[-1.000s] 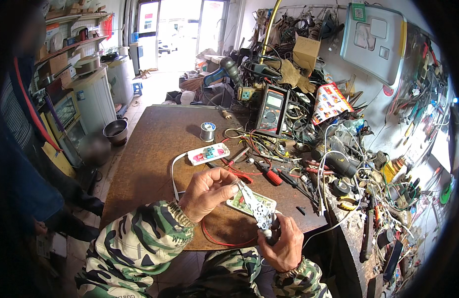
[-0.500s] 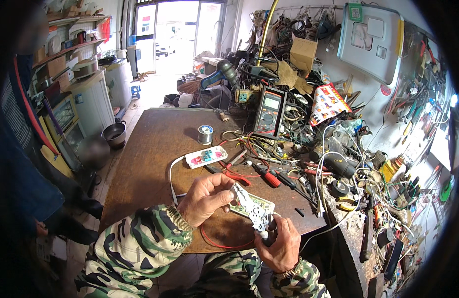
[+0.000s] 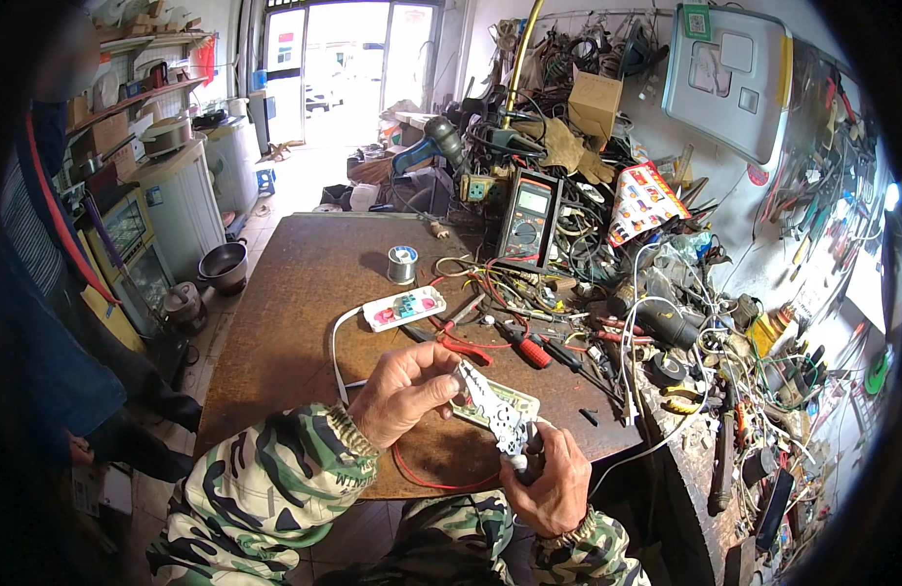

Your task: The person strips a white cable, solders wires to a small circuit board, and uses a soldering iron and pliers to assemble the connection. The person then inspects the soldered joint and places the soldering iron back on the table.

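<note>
Both hands are raised above the near part of the wooden table [image 3: 285, 322]. In my right hand [image 3: 552, 485] are the dark grips of a silver wire stripper [image 3: 492, 408] with holes and notches in its metal plates. My left hand [image 3: 404, 393] pinches at the tool's tip with thumb and fingers; whether a wire lies there is hidden. Behind the tool, partly covered, lies a pale elongated plastic housing [image 3: 522, 401]. A red wire [image 3: 424, 480] loops below my hands. Farther off is an opened white power strip [image 3: 405, 309] with red and teal parts inside.
A solder spool [image 3: 402, 266] and a multimeter [image 3: 527, 227] stand toward the back. Red-handled pliers [image 3: 466, 352], a red screwdriver [image 3: 532, 352] and tangled cables crowd the right. At left, another person [image 3: 51, 342] stands beside the table; a dark pot [image 3: 224, 266] sits on the floor.
My hands and the wire stripper stay nearly still. The person at left has shifted slightly, and a pale metal object on the floor near the pot now shows clearly.
</note>
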Demonstrator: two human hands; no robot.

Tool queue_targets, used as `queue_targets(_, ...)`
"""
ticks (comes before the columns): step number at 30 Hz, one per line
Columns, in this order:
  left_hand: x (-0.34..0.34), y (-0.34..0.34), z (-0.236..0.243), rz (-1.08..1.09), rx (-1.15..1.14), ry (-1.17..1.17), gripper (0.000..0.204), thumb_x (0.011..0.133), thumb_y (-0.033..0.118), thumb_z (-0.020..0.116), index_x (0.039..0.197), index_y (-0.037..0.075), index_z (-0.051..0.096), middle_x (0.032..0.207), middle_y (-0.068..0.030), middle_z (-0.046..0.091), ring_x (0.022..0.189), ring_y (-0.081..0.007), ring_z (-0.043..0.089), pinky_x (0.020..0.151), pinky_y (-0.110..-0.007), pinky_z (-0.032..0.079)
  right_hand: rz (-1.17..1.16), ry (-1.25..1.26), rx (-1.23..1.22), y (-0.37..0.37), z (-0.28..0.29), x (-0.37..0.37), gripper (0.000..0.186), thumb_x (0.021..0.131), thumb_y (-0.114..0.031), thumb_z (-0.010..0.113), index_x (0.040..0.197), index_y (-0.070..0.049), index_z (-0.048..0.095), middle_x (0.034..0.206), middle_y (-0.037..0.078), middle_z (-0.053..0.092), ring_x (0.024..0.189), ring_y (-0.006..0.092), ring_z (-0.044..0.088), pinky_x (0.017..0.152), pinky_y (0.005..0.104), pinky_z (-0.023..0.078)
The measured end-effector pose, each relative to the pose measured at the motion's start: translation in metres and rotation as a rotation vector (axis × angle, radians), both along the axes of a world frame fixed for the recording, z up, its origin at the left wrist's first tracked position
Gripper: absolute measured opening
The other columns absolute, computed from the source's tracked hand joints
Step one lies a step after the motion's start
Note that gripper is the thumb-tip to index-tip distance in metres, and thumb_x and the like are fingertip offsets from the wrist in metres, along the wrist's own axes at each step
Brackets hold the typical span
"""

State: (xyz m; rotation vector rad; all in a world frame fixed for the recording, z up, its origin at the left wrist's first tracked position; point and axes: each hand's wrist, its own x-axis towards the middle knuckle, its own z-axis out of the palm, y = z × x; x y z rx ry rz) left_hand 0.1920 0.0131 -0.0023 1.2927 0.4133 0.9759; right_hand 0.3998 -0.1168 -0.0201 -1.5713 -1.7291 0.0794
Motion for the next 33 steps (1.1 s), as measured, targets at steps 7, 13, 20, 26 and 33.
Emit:
queue_targets(7, 0.0004, -0.0008, 0.0030, 0.000, 0.020, 0.016, 0.022, 0.097, 0.016, 0.065, 0.110, -0.002, 0.062, 0.094, -0.0060, 0.069, 0.080, -0.0104, 0.064, 0.068, -0.024, 0.052, 0.010, 0.023, 0.001, 0.0002, -0.0007, -0.0001, 0.057, 0.069, -0.014, 0.079, 0.117, 0.004, 0.056, 0.093, 0.023, 0.061, 0.083, 0.0404, 0.063, 0.074, 0.0473, 0.051)
queue_targets(13, -0.0010, -0.0014, 0.0051, -0.032, 0.018, 0.014, 0.022, 0.098, 0.016, 0.064, 0.112, -0.001, 0.063, 0.096, -0.0038, 0.068, 0.084, -0.0080, 0.063, 0.068, -0.024, 0.053, 0.017, 0.022, 0.019, 0.0012, -0.0012, -0.0002, 0.058, 0.068, -0.013, 0.079, 0.118, 0.005, 0.056, 0.090, 0.023, 0.060, 0.081, 0.0404, 0.063, 0.071, 0.0474, 0.051)
queue_targets(20, -0.0015, 0.0019, -0.0012, -0.038, 0.040, 0.012, 0.024, 0.098, 0.018, 0.065, 0.113, -0.001, 0.063, 0.097, -0.0044, 0.069, 0.086, -0.0088, 0.064, 0.069, -0.024, 0.054, 0.018, 0.037, 0.014, 0.0013, -0.0016, -0.0016, 0.059, 0.068, -0.013, 0.079, 0.118, 0.005, 0.055, 0.090, 0.023, 0.060, 0.080, 0.0405, 0.063, 0.071, 0.0476, 0.051)
queue_targets(26, -0.0013, 0.0008, 0.0006, -0.036, 0.033, 0.027, 0.024, 0.098, 0.018, 0.065, 0.113, -0.002, 0.062, 0.098, -0.0048, 0.069, 0.087, -0.0092, 0.065, 0.069, -0.025, 0.055, 0.017, 0.041, 0.020, 0.0012, -0.0012, -0.0015, 0.059, 0.067, -0.011, 0.080, 0.118, 0.005, 0.055, 0.089, 0.022, 0.060, 0.080, 0.0400, 0.063, 0.071, 0.0473, 0.051)
queue_targets(33, -0.0010, -0.0008, 0.0025, -0.047, 0.000, 0.026, 0.024, 0.098, 0.018, 0.064, 0.112, -0.002, 0.062, 0.098, -0.0041, 0.068, 0.088, -0.0091, 0.065, 0.069, -0.025, 0.054, 0.019, 0.045, 0.040, 0.0014, -0.0013, -0.0020, 0.058, 0.067, -0.011, 0.080, 0.118, 0.005, 0.055, 0.087, 0.021, 0.060, 0.077, 0.0386, 0.063, 0.069, 0.0466, 0.051)
